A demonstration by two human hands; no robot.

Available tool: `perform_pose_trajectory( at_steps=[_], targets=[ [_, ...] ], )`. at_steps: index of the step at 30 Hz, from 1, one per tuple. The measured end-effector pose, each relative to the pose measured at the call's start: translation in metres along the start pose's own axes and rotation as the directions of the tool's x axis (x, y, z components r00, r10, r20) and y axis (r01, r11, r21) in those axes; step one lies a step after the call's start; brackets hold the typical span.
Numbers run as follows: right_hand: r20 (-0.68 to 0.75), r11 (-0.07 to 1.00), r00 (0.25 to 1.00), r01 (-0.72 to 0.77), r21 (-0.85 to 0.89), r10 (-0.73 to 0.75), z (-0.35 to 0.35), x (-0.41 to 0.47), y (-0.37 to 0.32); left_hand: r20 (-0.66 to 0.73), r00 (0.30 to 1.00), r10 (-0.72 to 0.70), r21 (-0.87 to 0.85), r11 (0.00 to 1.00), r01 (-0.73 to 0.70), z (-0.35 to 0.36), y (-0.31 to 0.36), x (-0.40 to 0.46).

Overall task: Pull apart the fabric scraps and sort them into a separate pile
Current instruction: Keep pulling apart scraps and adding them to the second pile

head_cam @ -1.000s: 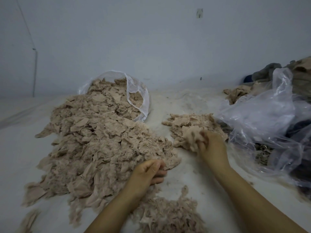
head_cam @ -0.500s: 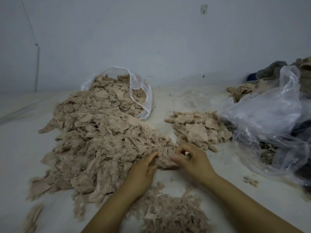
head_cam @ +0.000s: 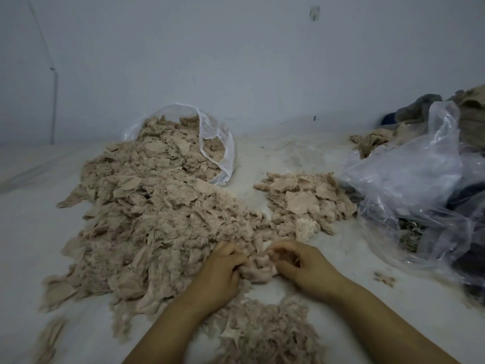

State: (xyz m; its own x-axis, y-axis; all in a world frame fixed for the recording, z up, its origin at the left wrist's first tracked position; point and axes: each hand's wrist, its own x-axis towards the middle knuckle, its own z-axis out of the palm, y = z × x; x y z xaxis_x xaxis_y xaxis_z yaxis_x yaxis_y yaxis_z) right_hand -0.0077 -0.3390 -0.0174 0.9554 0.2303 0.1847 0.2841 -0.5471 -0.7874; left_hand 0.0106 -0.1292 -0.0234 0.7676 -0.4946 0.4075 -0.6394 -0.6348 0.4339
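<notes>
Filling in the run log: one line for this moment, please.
left hand grips clump | right hand grips clump | at main pile edge | sorted pile beyond

Pale bluish wall [head_cam: 236, 61], thin cord [head_cam: 54, 106] hanging at left, small dark mark [head_cam: 314, 13] high up, white dusty floor [head_cam: 275, 153], dim light

Looks like a bare textile sorting workroom. Heaped beige fabric scraps [head_cam: 147, 219] across a dusty white worktop [head_cam: 301, 158], spilling from a clear plastic bag [head_cam: 217, 143] against the plain grey wall [head_cam: 236, 61]; right of that bag, crumpled plastic sheeting [head_cam: 409, 185] over more cloth.
</notes>
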Motion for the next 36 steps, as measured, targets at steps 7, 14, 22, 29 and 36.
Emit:
perform_pose_trajectory(
  at_steps=[7, 14, 22, 29, 36],
  targets=[
    [-0.171, 1.0, 0.985, -0.018, -0.01, 0.016, 0.001, 0.002, 0.005, -0.033, 0.998, 0.045, -0.125, 0.991, -0.049, 0.0, -0.001, -0.002],
    [-0.27, 0.92, 0.955, -0.005, 0.391, 0.12, 0.0, 0.003, 0.003, -0.036, 0.993, -0.113, -0.071, 0.991, 0.11, -0.005, -0.008, 0.0],
    [-0.217, 0.86, 0.974, 0.055, 0.507, 0.066, 0.01, 0.0, -0.01, 0.122, 0.955, -0.269, -0.424, 0.856, 0.295, 0.002, 0.028, 0.014],
    [-0.273, 0.735, 0.923, -0.015, 0.678, 0.271, 0.013, 0.003, -0.008, 0.065, 0.982, -0.18, -0.096, 0.978, 0.185, 0.005, 0.016, 0.016],
    [-0.101, 0.644, 0.95, -0.121, 0.755, 0.296, 0.018, 0.004, -0.011, 0.012, 0.997, -0.071, -0.153, 0.986, 0.072, 0.009, 0.027, 0.013]
  ],
)
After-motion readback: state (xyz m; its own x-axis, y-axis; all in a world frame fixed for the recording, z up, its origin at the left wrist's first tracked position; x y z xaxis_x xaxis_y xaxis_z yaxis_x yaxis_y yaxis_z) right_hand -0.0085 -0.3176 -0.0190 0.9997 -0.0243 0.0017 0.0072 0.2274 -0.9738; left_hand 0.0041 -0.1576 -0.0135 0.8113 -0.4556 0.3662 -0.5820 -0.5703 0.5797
